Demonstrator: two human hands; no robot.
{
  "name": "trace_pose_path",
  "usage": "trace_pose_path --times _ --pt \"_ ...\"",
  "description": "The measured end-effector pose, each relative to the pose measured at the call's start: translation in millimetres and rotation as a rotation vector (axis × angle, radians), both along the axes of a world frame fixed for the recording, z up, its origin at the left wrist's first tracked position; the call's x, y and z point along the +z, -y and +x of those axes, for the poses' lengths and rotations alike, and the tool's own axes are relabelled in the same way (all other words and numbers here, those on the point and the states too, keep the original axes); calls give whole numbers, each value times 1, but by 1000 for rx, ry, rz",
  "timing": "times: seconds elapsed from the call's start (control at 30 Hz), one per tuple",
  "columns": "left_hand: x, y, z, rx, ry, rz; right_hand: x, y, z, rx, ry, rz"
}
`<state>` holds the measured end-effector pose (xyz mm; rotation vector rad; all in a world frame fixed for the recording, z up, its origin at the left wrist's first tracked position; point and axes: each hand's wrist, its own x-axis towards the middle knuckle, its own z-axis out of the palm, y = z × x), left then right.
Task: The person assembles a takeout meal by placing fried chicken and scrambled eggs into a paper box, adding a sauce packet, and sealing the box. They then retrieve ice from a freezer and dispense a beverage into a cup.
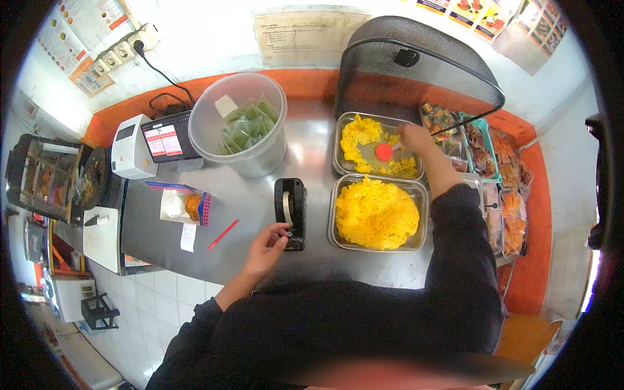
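My left hand (263, 252) is at the near end of a black tape dispenser (299, 195), thumb and forefinger brought together there. What sits between those fingertips, if anything, is too small to make out. My right hand (416, 138) reaches over the far metal tray (338, 156), closed around the handle of a spoon with a round red head (383, 153). Scattered yellow food (361, 133), like scrambled egg, lies in that tray around the spoon. Nearer to me, a second metal tray (333, 237) holds a large heap of the same yellow food (376, 211).
A mesh food cover (416, 65) stands tilted behind the trays. Bagged foods (513, 208) line the right side. On the left are a clear bucket (266, 153) with green packets, a tablet (166, 140), a white printer (133, 146), an open food box (205, 207) and a red pen (224, 234).
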<state>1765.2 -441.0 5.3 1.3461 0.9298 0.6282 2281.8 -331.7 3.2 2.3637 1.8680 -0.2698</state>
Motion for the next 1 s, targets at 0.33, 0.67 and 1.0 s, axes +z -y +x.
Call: trace_pose_path --times 0.33,0.67,1.0 --pt "8 -72 99 -154 -8 135 -76 -13 23 246 175 -71" --pt "-82 -156 206 -461 -656 294 -37 -13 -24 479 110 -112" --pt "-144 -150 230 -182 -559 142 -37 0 -108 694 84 -321"
